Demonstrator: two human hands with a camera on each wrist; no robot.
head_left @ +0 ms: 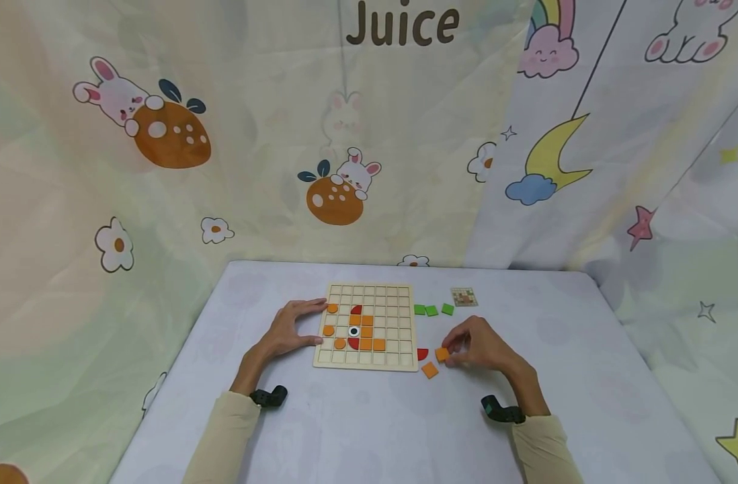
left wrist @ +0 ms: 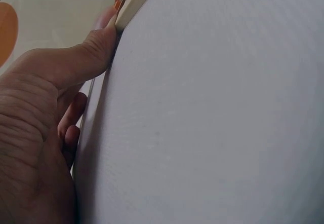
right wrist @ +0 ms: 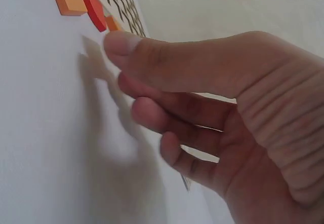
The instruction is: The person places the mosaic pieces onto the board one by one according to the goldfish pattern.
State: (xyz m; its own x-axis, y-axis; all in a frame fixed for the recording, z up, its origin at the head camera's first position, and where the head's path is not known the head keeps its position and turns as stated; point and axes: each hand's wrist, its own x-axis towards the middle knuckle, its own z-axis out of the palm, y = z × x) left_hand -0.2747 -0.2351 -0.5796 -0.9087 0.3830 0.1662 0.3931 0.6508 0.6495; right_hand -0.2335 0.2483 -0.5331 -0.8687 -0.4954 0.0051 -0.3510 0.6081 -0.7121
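Note:
A wooden grid board (head_left: 394,361) lies flat in the middle of the table. On it sit orange square tiles (head_left: 367,332), red rounded tiles (head_left: 357,310), a white eye tile (head_left: 353,331) and orange discs (head_left: 329,331). My left hand (head_left: 289,328) rests at the board's left edge, thumb and fingers spread, the thumb (left wrist: 96,49) touching its side. Right of the board, my right hand (head_left: 479,344) pinches an orange square tile (head_left: 442,354) between thumb and fingers. In the right wrist view the thumb (right wrist: 121,44) hides most of that tile.
Near the right hand lie another orange square tile (head_left: 429,370) and a red half-round tile (head_left: 423,354) by the board's edge. Several green square tiles (head_left: 431,310) lie farther back, next to a small pattern card (head_left: 464,296). A printed cloth (head_left: 254,168) hangs behind the table.

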